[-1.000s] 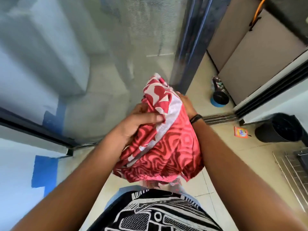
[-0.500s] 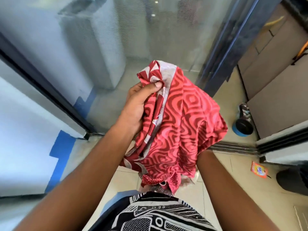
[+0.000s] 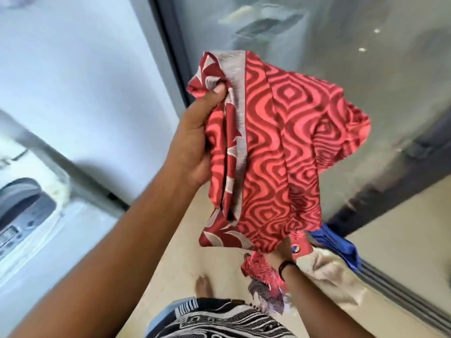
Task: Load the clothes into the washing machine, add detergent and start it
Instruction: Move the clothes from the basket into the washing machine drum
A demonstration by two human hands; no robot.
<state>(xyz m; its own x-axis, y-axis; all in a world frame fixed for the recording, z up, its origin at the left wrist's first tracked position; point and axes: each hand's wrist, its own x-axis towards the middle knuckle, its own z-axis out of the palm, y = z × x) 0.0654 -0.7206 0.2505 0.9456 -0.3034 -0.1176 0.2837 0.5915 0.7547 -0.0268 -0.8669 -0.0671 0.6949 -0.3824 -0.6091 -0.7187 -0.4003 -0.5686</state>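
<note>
A bundle of red patterned clothes (image 3: 275,152) fills the centre of the frame, held at chest height, apparently so nothing drags on the tiled floor (image 3: 185,245). The left hand (image 3: 195,140) clamps its upper left edge, thumb curled into the folds. The right hand (image 3: 283,252) props the load from beneath, its fingers hidden under cloth, so its grip cannot be told. The washing machine (image 3: 26,215) waits at the left edge, likely the bundle's destination.
</note>
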